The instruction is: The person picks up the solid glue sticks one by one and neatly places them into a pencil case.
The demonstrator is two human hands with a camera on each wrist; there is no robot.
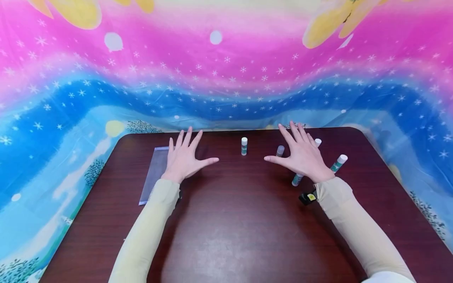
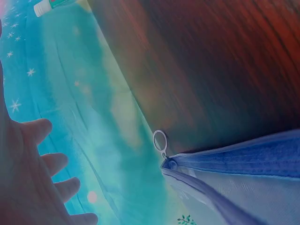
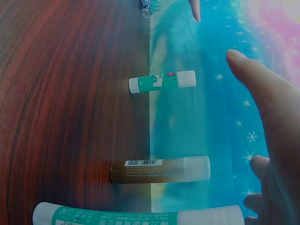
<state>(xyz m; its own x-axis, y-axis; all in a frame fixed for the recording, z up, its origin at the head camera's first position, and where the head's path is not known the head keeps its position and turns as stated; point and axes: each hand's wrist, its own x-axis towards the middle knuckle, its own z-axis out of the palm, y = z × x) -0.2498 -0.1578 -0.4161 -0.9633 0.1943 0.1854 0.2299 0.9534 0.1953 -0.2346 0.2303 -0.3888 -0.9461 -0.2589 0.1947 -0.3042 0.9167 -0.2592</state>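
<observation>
Both hands are spread wide above the dark wooden table (image 1: 226, 220), and neither grips anything: the left hand (image 1: 184, 159) has its fingers stretched over the side of a mesh pouch (image 1: 153, 177), and the right hand (image 1: 303, 157) fans out over a group of tubes. I'd call this a pause with nothing taken up. Any lift from here would call for lowering a hand and curling the fingers round a tube.

One glue stick (image 1: 244, 146) stands upright between the hands, towards the back. A brown tube (image 3: 147, 171) stands just by the right thumb, and another green-and-white stick (image 1: 337, 164) shows beyond the right wrist. A white cap (image 1: 318, 142) peeks out behind the right fingers and a tube base (image 1: 297, 180) below the palm; I can't tell whether they belong together. The pouch lies flat on the left, its zip edges parting from the ring pull (image 2: 164, 153).

The back edge of the table runs close behind the fingertips, with patterned cloth (image 1: 226, 74) rising beyond it, so reaching forward looks tight. The roomiest stretch lies between the forearms; on the right, the tubes crowd any sideways sweep.
</observation>
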